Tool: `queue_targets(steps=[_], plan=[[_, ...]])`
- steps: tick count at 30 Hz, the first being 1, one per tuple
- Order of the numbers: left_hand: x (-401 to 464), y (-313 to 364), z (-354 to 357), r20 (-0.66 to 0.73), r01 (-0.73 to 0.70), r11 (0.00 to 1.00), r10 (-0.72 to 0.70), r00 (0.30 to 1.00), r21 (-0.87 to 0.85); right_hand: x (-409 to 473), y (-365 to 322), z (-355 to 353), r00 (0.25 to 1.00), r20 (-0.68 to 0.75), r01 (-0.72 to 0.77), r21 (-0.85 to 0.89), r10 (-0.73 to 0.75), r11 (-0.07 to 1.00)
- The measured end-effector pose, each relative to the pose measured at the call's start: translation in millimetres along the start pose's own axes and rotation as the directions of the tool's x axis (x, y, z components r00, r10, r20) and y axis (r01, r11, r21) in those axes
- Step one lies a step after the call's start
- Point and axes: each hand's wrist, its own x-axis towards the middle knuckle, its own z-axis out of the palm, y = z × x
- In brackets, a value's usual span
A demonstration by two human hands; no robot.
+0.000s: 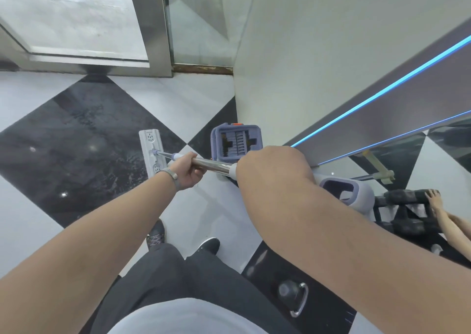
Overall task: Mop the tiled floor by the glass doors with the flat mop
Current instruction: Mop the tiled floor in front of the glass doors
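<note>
Both hands on the flat mop's metal handle (pixel 211 165). Left hand (pixel 187 171) grips lower down, near the grey collar; wrist wears a band. Right hand (pixel 270 168) grips higher up, knuckles toward the camera. Mop head (pixel 151 150) lies flat on the black-and-white tiled floor (pixel 71 140), on the edge of a wet-looking black tile. Blue-grey mop bucket (pixel 237 142) stands just beside it, against the wall. Glass doors (pixel 76 15) beyond. Dark shoes (pixel 156 234) below.

Glossy polished stone-like floor tiles (pixel 76 134); shiny metal mop pole (pixel 214 165); matt plastic mop head (pixel 150 152), bucket (pixel 237 140) probably plastic.
</note>
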Motion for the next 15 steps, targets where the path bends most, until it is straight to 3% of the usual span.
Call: queue_targets(steps=[9,15], plan=[[-13,5,3,0.029,-0.006,0.998,0.008,1.000,-0.068,-13,0,-18,1.000,-0.016,0.017,-0.059,-0.018,0.998],[-29,14,12,-0.011,-0.048,0.999,0.048,0.999,0.001,-37,19,-3,0.991,-0.135,-0.006,-0.058,-0.002,0.998]])
